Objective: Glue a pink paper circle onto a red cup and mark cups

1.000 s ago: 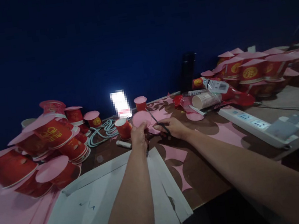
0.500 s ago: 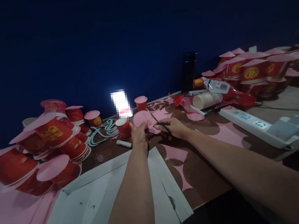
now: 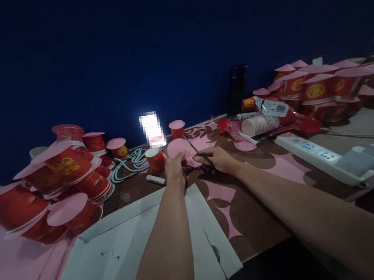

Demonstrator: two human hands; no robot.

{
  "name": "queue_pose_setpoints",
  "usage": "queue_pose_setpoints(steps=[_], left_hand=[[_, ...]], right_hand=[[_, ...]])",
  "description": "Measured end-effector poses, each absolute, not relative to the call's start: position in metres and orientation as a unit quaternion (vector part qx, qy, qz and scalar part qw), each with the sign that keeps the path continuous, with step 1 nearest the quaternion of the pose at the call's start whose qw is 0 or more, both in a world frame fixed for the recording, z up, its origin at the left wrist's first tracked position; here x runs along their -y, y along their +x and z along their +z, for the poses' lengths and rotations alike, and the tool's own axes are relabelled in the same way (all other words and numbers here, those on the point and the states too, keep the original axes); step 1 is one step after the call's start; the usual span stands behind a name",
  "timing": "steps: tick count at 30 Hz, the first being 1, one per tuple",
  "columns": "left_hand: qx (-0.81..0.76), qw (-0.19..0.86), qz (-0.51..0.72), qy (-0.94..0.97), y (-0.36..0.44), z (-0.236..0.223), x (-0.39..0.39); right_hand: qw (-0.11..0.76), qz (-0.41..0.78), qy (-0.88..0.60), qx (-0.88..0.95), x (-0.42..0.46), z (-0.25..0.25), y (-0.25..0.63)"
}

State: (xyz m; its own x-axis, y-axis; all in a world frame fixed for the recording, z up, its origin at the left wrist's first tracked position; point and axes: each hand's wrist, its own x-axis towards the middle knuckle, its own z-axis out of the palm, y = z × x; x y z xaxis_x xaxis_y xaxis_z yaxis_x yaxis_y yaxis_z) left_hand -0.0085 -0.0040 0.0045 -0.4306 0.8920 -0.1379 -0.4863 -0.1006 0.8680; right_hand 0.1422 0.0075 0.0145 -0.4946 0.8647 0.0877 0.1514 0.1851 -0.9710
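Pinched in my left hand (image 3: 176,169) is a round piece of pink paper (image 3: 177,147), held up over the table. My right hand (image 3: 218,159) is closed on dark-handled scissors (image 3: 193,147), whose blades point up and left beside the paper's right edge. How far the blades are parted is too small to tell. Just left of my left hand stands a red paper cup (image 3: 155,160) with its white inside showing. A white glue stick or tube (image 3: 156,180) lies in front of that cup. Behind the paper is another red cup (image 3: 177,129) topped with a pink disc.
Stacked red cups with pink discs stand at left (image 3: 68,163) and right (image 3: 317,89). A white power strip (image 3: 318,158) lies at right, near wrapped paper cups (image 3: 259,124). A white box lid (image 3: 130,254) lies under my left forearm. Pink scraps (image 3: 219,191) dot the table. A bright phone (image 3: 152,128) stands behind.
Hardly anything differs. The whole view has shifted very slightly, while both hands keep their hold on the pink paper and the scissors.
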Motion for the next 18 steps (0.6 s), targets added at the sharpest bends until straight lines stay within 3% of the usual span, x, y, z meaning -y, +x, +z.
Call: queue_pose_setpoints(steps=[18], left_hand=[[-0.468,0.474,0.713,0.22,-0.0091,0.0038,0.0016]], right_hand=[[0.343,0.528,-0.379,0.678,-0.0079,0.0132,0.1424]])
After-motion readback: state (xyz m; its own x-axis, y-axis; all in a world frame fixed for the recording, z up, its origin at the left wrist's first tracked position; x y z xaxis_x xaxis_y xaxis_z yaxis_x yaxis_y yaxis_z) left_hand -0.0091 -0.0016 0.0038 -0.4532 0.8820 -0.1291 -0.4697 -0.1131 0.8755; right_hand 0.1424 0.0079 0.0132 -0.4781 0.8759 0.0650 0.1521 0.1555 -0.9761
